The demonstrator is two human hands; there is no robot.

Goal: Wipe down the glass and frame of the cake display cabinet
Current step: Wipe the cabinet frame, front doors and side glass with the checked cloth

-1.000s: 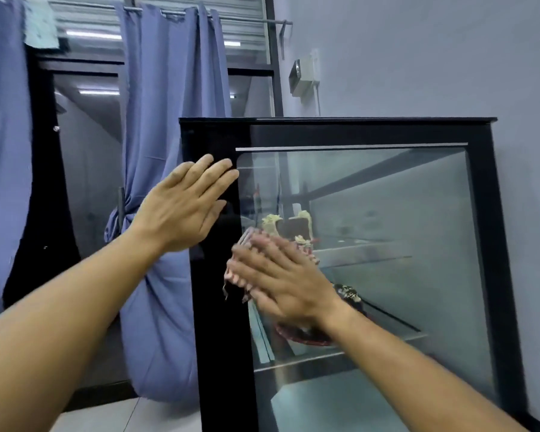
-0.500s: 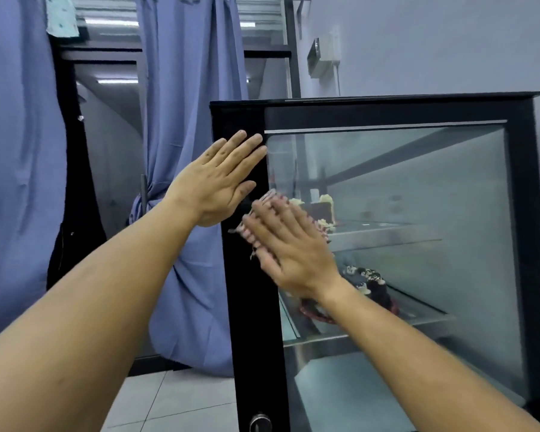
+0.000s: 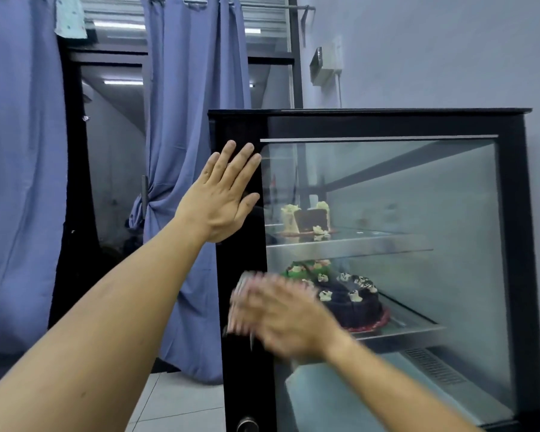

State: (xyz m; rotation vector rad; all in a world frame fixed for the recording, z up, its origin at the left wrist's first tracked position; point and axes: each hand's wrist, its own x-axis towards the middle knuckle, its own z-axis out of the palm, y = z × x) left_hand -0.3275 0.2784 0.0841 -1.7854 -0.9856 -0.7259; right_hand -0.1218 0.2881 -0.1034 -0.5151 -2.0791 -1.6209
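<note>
Bracing flat left hand (image 3: pixel 220 202) on cabinet frame (image 3: pixel 240 353); blurred right hand (image 3: pixel 289 313) flat over cloth (image 3: pixel 242 283).

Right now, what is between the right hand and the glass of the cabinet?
In the head view, a blurred pinkish cloth lies under the right hand, pressed where the glass meets the black frame.

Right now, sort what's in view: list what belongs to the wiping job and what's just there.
Job:
- glass
- black frame
- cloth under the blurred right hand
- left hand flat on the frame

Just there:
- chocolate cake
- cake slice
- blue curtain
- wall box
</note>
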